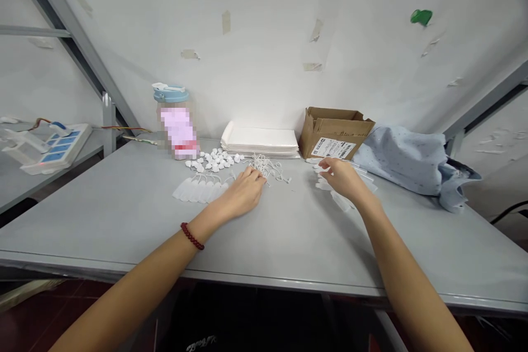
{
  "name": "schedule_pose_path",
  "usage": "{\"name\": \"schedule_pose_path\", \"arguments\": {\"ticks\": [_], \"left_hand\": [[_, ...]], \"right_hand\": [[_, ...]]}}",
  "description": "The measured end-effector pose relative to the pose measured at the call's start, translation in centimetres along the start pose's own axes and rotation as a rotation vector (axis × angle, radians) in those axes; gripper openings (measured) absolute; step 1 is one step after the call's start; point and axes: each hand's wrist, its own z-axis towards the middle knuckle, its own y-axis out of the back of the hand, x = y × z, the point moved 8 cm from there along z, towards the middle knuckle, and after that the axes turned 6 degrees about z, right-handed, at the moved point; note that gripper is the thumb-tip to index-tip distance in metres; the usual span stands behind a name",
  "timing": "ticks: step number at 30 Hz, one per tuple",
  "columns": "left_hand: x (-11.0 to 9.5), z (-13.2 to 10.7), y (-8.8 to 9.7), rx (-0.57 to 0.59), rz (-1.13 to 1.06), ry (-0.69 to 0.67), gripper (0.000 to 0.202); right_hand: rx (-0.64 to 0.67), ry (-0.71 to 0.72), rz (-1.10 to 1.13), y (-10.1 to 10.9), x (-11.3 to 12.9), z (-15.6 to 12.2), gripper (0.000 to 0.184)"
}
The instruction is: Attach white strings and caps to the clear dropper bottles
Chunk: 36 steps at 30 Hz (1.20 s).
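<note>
Loose heap of white cords (267, 165)

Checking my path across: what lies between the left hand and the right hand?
In the head view, part of the loose pile of white strings lies beside the left hand; beyond it, gray tabletop stretches toward the right hand.

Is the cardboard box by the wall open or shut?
Open: the cardboard box has its top uncovered, inner walls showing; whether it holds anything, cannot tell.

Strings (263, 163) lie on the table (289, 247) before a paper stack (262, 140), left of a box (333, 133).
</note>
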Motion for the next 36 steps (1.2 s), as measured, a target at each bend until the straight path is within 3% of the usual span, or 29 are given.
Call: {"name": "schedule_pose_path", "arguments": {"ticks": [8,12,16,21,26,30,33,36], "left_hand": [[2.2,-0.2,3.0,-0.304,-0.187,0.173,0.033],[3.7,-0.4,3.8,-0.363,-0.389,0.325,0.034],[4.3,-0.6,4.5,-0.41,-0.567,0.376,0.041],[4.5,-0.8,4.8,-0.441,-0.724,0.397,0.046],[5.0,-0.9,4.3,-0.472,-0.822,0.434,0.045],[4.5,-0.7,4.5,-0.485,-0.904,0.348,0.051],[4.2,-0.6,4.6,-0.439,-0.804,0.308,0.057],[4.2,-0.4,3.3,-0.279,-0.563,0.369,0.057]], "right_hand": [[0.285,-0.023,-0.025,-0.9,-1.0,-0.9,0.023],[0.267,-0.03,-0.099,-1.3,-0.6,-0.9,0.032],[0.254,-0.01,-0.139,-1.8,0.1,-0.9,0.035],[0.2,0.045,-0.108,-1.5,0.8,-0.7,0.033],[0.023,0.217,0.093,-0.5,2.8,-0.8,0.026],[-0.087,0.352,0.252,-0.4,5.1,-1.5,0.021],[-0.114,0.433,0.315,-0.7,6.8,-2.2,0.02],[-0.101,0.475,0.34,-1.1,7.9,-2.7,0.019]]}}
